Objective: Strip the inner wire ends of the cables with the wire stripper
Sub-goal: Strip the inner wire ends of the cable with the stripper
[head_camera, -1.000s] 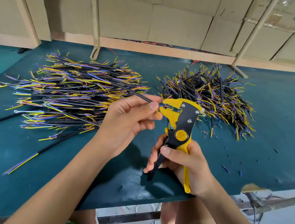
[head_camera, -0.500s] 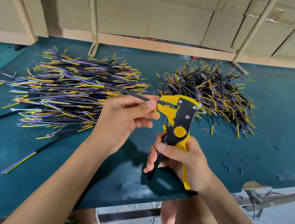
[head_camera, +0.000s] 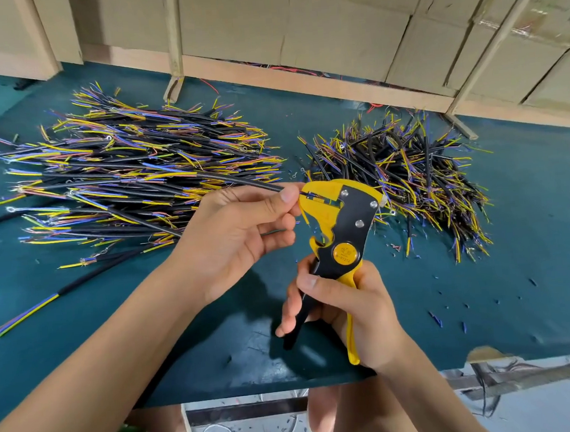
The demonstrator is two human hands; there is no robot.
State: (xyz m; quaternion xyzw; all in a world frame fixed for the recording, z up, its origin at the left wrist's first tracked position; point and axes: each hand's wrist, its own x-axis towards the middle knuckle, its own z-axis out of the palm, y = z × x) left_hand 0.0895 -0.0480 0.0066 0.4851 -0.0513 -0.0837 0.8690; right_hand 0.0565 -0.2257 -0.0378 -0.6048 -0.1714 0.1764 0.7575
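Cable (head_camera: 240, 181) pinched by left hand (head_camera: 240, 233), end in wire stripper (head_camera: 340, 225); right hand (head_camera: 349, 309) grips handles.

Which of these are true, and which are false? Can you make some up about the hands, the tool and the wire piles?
1. The right hand holds the stripper. True.
2. The left hand is empty. False: it pinches a black cable.
3. Two cable piles lie on the table. True.
4. The stripper is red. False: yellow and black.
5. The left pile is smaller than the right pile. False: it is bigger.
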